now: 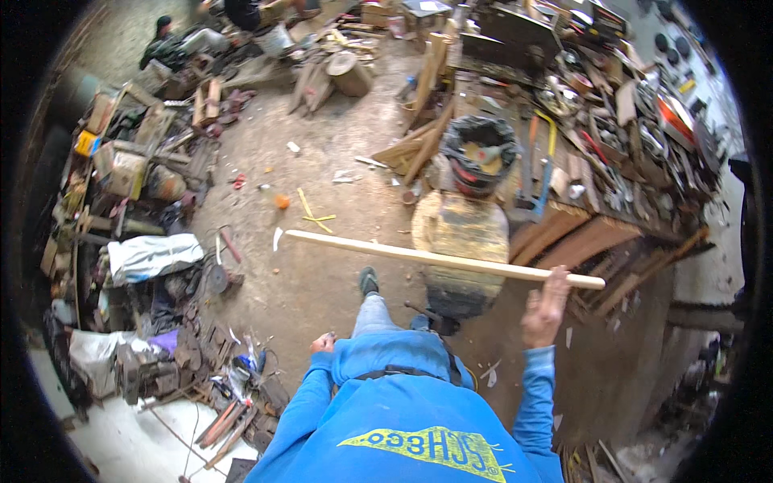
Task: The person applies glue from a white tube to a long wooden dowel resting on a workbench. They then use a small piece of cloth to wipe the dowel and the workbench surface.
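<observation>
A long pale wooden stick (pixel 419 255) stretches nearly level across the view, in front of my body. Near its right end, my right hand (pixel 544 311) grips it, fingers laid over the wood and thumb side out of sight. The left end of the stick reaches over the concrete floor. Low beside my left hip is my left hand (pixel 324 343), its fingers curled in; whether anything small is inside cannot be made out. Beneath the stick's middle stands a worn round-ended wooden block (pixel 460 233), with a black-lined bucket (pixel 477 173) at its far end.
A cluttered workbench (pixel 564 173) with a blue-and-yellow saw (pixel 546 165) runs along the right. Scrap piles (pixel 145 173) line the left. Yellow strips (pixel 312 213) and an orange object (pixel 281 201) lie on the floor. A stump (pixel 349 76) stands farther off, and a person (pixel 165 48) sits far left.
</observation>
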`<state>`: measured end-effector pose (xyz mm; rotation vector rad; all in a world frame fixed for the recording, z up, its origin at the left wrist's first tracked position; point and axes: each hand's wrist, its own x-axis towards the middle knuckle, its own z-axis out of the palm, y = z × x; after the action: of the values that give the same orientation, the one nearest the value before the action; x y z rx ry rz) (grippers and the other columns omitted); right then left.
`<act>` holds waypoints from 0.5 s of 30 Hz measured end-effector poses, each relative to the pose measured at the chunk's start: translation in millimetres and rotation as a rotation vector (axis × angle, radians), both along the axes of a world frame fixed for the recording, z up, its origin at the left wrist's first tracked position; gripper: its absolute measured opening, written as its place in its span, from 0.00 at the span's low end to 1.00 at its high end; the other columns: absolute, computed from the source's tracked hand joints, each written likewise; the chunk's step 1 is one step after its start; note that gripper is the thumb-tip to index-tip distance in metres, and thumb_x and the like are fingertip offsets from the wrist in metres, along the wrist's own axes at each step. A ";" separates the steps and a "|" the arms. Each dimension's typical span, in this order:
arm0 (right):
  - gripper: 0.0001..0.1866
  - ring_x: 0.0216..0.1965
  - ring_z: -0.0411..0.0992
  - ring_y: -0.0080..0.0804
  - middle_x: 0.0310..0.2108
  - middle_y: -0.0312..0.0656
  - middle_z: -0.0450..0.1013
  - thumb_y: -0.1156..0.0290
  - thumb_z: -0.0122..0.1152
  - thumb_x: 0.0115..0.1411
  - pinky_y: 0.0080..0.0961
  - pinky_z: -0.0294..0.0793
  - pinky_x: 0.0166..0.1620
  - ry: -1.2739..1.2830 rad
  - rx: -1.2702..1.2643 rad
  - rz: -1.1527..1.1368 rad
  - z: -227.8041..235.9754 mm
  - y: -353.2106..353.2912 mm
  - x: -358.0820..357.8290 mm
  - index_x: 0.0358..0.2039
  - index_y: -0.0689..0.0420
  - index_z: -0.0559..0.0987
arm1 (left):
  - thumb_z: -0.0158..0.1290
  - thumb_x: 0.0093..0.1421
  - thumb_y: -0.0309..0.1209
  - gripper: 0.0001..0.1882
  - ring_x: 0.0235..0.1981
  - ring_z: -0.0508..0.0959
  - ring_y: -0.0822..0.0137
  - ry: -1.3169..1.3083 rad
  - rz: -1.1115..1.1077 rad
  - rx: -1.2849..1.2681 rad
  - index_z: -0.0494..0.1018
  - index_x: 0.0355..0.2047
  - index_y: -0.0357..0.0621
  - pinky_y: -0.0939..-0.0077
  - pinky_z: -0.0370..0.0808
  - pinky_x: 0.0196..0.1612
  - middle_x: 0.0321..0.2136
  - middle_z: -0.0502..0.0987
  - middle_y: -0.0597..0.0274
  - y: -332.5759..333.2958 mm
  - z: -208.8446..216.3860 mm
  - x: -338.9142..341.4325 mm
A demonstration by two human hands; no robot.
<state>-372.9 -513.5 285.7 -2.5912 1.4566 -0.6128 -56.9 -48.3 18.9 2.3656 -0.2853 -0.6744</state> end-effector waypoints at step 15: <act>0.17 0.51 0.76 0.39 0.48 0.57 0.75 0.71 0.53 0.59 0.36 0.61 0.65 0.331 0.594 1.270 -0.5 167.0 406.8 0.48 0.57 0.78 | 0.51 0.64 0.33 0.13 0.32 0.83 0.67 -0.181 0.025 -0.168 0.80 0.43 0.41 0.71 0.79 0.38 0.30 0.84 0.55 17.7 29.7 4.0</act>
<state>33.9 -346.5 285.1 -2.4629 -0.1915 0.3660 -52.8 -30.6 48.6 2.2673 -0.3749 -0.4078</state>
